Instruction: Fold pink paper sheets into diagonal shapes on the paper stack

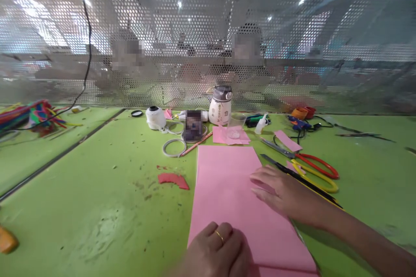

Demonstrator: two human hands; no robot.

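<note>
1. Left grip point(222, 251) is loosely curled on the near part of the pink paper point(224, 190); its fingertips are hidden, so whether anything is pinched cannot be told.
2. Right grip point(276, 188) is held half open, thumb and fingers parted, with fingertips laid on the paper's right side.
3. The paper is laid on the green desk point(97, 190), its near end cut off from view.
4. At the near left, an orange object point(6, 240) is cut off and cannot be identified.
</note>
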